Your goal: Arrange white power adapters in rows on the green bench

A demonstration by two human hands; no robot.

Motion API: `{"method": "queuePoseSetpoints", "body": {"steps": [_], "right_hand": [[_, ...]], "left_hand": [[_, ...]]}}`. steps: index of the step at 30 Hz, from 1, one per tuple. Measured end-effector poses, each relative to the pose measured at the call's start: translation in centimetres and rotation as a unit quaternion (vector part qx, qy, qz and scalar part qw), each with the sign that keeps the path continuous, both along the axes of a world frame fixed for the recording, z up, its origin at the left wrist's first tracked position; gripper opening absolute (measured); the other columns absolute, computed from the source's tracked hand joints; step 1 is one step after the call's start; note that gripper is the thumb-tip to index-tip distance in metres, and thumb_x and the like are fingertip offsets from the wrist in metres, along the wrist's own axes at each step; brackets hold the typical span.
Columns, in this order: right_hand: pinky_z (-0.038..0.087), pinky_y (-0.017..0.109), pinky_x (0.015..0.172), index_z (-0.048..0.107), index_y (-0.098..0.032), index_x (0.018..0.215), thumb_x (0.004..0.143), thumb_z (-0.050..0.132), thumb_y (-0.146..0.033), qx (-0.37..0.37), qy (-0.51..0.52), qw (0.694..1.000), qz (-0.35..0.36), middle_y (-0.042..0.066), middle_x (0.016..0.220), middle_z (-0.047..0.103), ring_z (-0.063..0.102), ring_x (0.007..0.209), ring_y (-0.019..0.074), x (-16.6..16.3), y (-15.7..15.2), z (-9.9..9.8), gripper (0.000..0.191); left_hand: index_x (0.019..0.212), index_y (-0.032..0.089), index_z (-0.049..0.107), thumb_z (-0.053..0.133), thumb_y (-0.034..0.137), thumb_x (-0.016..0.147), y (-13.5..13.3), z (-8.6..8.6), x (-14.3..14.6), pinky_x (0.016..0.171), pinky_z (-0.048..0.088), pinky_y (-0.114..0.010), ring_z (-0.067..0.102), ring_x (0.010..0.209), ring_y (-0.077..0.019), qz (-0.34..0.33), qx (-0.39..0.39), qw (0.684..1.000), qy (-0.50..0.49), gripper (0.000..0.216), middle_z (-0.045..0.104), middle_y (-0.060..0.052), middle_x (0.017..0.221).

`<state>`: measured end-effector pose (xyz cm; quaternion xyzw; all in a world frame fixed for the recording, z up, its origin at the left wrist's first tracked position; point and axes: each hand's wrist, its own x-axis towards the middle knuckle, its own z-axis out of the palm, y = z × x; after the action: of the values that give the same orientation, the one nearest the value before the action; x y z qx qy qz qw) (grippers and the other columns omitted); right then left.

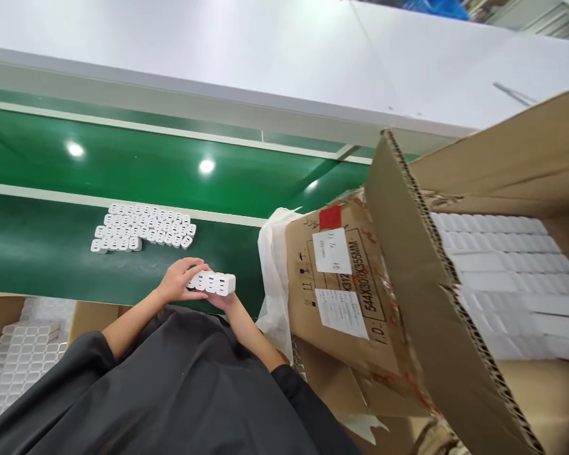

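A short row of small white plastic parts (214, 282) is held between both hands just above the near edge of the green belt (47, 253). My left hand (180, 281) curls over the row's left end. My right hand (225, 299) cups it from below, mostly hidden beneath the parts. Farther out on the belt lies a flat cluster of several more white parts (145, 226), laid in neat rows.
An open cardboard box (408, 265) at the right holds rows of white parts (497, 265); a labelled carton (341, 284) with a plastic liner leans beside it. A tray of white parts (19, 360) sits at the lower left. A white shelf (265, 63) runs beyond the belt.
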<state>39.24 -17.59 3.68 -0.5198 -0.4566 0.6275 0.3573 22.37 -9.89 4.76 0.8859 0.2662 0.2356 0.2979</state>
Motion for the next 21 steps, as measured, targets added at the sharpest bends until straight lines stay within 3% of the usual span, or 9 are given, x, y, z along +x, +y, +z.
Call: {"method": "queuePoseSetpoints", "body": {"steps": [4,10,15,18,21], "right_hand": [[0.052,0.047,0.095,0.058,-0.019,0.125,0.097,0.054,-0.049,-0.045,0.16,0.986,0.001,0.01,0.125,0.062,0.062,0.11,0.0234,-2.5,1.1,-2.1,0.042],[0.054,0.043,0.091,0.064,-0.024,0.112,0.09,0.056,-0.06,-0.129,0.3,0.945,-0.015,0.007,0.111,0.07,0.065,0.104,0.0228,-3.1,1.3,-4.8,0.044],[0.056,0.042,0.085,0.065,-0.024,0.109,0.079,0.07,-0.053,-0.175,0.313,0.931,-0.062,0.006,0.108,0.071,0.066,0.098,0.0233,-2.0,1.8,-7.0,0.042],[0.056,0.036,0.081,0.063,-0.021,0.112,0.08,0.073,-0.039,-0.178,0.281,0.935,-0.124,0.005,0.11,0.069,0.065,0.092,0.0183,-1.4,2.5,-8.5,0.038],[0.055,0.03,0.07,0.061,-0.016,0.111,0.082,0.071,-0.032,-0.188,0.242,0.937,-0.171,0.003,0.097,0.068,0.064,0.077,0.0135,-0.7,3.0,-9.7,0.034]], "left_hand": [[0.137,0.022,0.056,0.06,0.073,0.08,-0.6,-0.8,-1.0,0.091,0.053,-0.035,0.064,0.108,-0.0261,0.013,0.012,0.998,0.053,0.077,0.066,-0.013,0.123],[0.142,0.026,0.051,0.051,0.061,0.092,-1.3,-3.3,-2.5,0.083,0.054,-0.03,0.064,0.106,-0.0228,0.076,0.012,0.989,0.127,0.061,0.067,-0.01,0.121],[0.139,0.025,0.054,0.05,0.06,0.094,-0.6,-4.8,-3.6,0.076,0.052,-0.026,0.066,0.097,-0.0199,0.09,0.018,0.98,0.174,0.057,0.07,-0.008,0.115],[0.137,0.024,0.055,0.049,0.06,0.094,0.5,-5.5,-4.9,0.075,0.049,-0.026,0.065,0.097,-0.0203,0.088,0.031,0.975,0.2,0.056,0.07,-0.008,0.111],[0.134,0.022,0.059,0.048,0.06,0.094,2.6,-6.2,-6.5,0.071,0.047,-0.028,0.064,0.092,-0.0216,0.079,0.049,0.97,0.225,0.056,0.07,-0.01,0.105]]}}
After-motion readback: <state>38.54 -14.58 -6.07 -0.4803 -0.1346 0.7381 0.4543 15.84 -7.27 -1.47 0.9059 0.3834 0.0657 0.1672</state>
